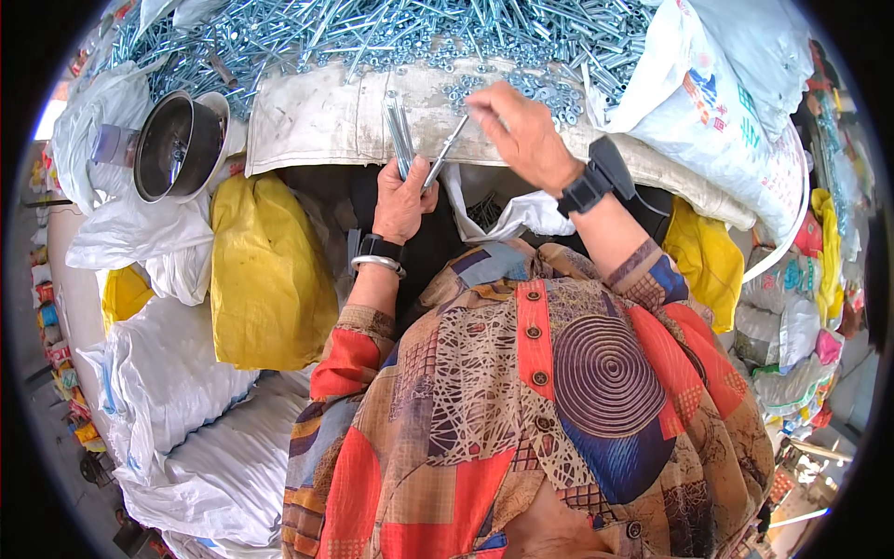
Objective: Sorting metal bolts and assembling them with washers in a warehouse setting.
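My left hand (402, 200) is closed around a bundle of long thin metal bolts (398, 130), which stand up out of the fist. One more long bolt (447, 149) leans out to the right between its thumb and fingers, with a thicker sleeve-like part along it. At that bolt's upper end are the bent fingertips of my right hand (526, 135), close together; whatever they pinch is too small to make out. Just beyond both hands, a worn whitish cloth (307, 121) covers the edge of the work surface, with loose nuts and washers (549, 93) scattered on it.
A large heap of long bolts (372, 28) spreads across the far side. A dark round pot (172, 149) stands at left, near a yellow sack (265, 270) and white sacks (177, 373). A white printed sack (708, 102) leans at right. Below my hands sits an open white bag (531, 214).
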Demonstrator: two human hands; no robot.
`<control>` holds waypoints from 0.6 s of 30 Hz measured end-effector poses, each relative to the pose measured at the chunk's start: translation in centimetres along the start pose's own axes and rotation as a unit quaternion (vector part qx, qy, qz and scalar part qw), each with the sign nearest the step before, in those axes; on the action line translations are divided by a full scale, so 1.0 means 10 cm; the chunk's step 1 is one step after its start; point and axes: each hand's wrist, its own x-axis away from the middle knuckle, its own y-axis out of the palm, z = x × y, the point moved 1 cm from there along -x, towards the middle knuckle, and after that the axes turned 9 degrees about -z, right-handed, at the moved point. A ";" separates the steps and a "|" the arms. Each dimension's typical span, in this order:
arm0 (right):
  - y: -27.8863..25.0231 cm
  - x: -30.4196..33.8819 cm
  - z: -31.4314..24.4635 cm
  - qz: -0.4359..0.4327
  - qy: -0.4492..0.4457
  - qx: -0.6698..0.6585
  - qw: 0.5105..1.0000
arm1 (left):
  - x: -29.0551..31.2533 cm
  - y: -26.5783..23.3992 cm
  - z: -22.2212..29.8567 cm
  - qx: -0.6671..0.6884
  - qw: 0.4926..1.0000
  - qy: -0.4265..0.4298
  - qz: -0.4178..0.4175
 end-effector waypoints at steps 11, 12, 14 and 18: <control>0.36 -0.27 0.67 -0.110 0.085 0.213 0.967 | -0.03 0.09 0.05 0.014 1.000 -0.008 0.004; 0.36 -0.26 0.68 -0.106 0.086 0.212 0.968 | -0.03 0.08 0.04 0.011 1.000 -0.008 0.001; 0.38 -0.25 0.74 -0.074 0.139 0.065 0.985 | -0.05 0.08 0.03 0.015 1.000 -0.008 -0.011; 0.23 -0.17 0.83 -0.032 0.020 0.143 0.989 | -0.09 0.08 0.01 0.009 1.000 -0.007 -0.010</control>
